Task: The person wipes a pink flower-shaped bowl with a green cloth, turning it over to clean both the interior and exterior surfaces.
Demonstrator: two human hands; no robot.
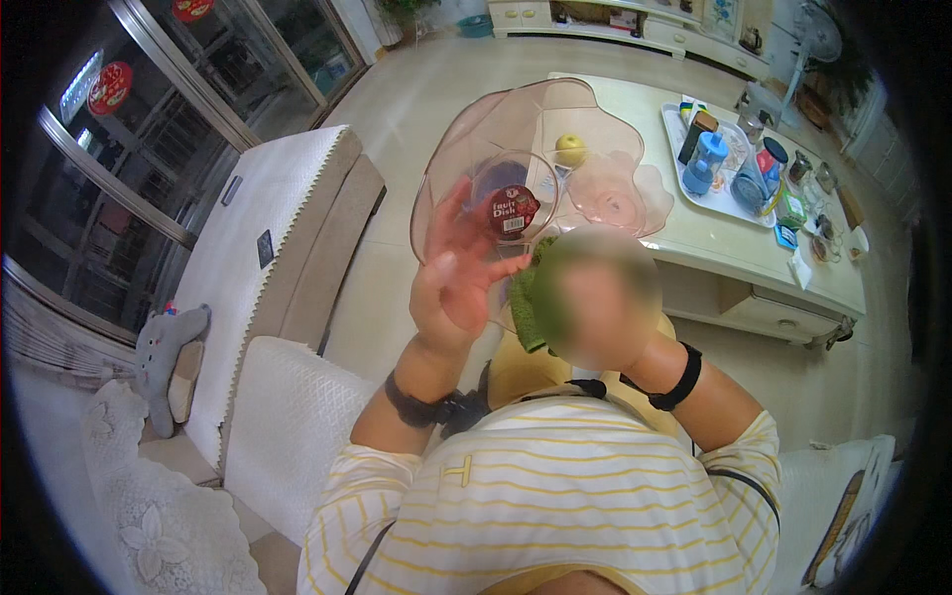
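Note:
A clear pinkish plastic fruit dish (476, 119) with a wavy rim is tilted up before me, above the floor and the table's near corner. My left hand (455, 286) holds it at the lower left, several fingers showing through the plastic. A dark red sticker (513, 213) with writing is on its base. At the dish's lower right, my right hand (606, 297) is largely blurred and holds a green cloth (526, 309) close to the dish. Whether the cloth touches the plastic is hard to tell.
Through the dish I see a yellow-green fruit (571, 150) on the pale table (632, 97); a second pink dish (606, 197) lies nearby. A white tray (673, 123) carries a blue-lidded jug (705, 163) and bottles. On the left, a covered sofa (297, 171) holds a phone (265, 249) and grey plush toy (160, 364).

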